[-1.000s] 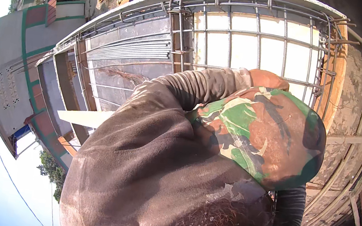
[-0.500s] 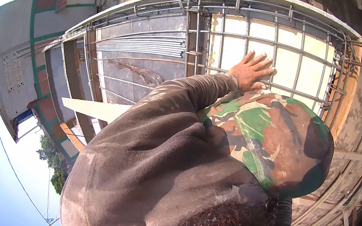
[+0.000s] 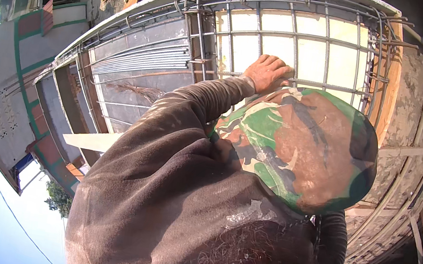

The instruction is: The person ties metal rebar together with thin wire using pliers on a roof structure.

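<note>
In a dark brown sleeve, my left arm (image 3: pixel 194 99) reaches forward over the steel bars. My left hand (image 3: pixel 269 73) is closed, its fingers curled together over a reinforcing bar (image 3: pixel 329 86) of the mesh; the undersides of the fingers are hidden. Right below the hand bulges a rounded camouflage-patterned cloth shape (image 3: pixel 309 142) with green, brown and black patches. Whether it is a covered knee or something else I cannot tell. My right hand is out of sight; only a dark ribbed sleeve (image 3: pixel 334 245) shows beyond the camouflage cloth.
A pale yellow board (image 3: pixel 340 53) lies beneath the mesh. Several thin metal rods (image 3: pixel 145 61) and a bundle of wire (image 3: pixel 135 91) lie to its left. A pale wooden piece (image 3: pixel 91 139) juts out by my elbow. Wooden poles (image 3: pixel 416 131) run along the right side.
My left hand has gone from spread fingers on the mesh to curled fingers over a bar. The view has shifted, so mesh and buildings sit further up and left.
</note>
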Action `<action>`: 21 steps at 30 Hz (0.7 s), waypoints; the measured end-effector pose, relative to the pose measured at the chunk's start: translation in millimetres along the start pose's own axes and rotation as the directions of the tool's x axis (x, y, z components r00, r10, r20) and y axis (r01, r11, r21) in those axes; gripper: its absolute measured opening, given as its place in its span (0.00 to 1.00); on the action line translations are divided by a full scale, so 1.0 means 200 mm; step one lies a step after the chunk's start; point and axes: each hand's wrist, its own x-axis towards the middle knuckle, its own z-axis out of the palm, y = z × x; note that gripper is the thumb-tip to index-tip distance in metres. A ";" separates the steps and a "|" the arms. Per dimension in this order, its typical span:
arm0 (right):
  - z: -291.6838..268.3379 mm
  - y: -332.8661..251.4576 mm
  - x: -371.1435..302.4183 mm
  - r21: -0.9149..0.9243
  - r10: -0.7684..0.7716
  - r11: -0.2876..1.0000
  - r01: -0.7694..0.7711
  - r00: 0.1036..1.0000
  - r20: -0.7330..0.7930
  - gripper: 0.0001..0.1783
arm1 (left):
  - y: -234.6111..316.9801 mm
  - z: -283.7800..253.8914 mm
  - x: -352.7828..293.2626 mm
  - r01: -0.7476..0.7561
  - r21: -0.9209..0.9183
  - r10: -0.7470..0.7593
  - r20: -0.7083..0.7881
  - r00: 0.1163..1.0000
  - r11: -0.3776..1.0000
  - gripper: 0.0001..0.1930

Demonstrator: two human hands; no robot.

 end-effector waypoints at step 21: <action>0.14 -0.17 0.17 -0.077 0.004 0.997 -0.005 1.000 -0.012 0.25 | 0.03 0.00 0.05 0.022 -0.128 -0.003 0.147 0.989 0.992 0.12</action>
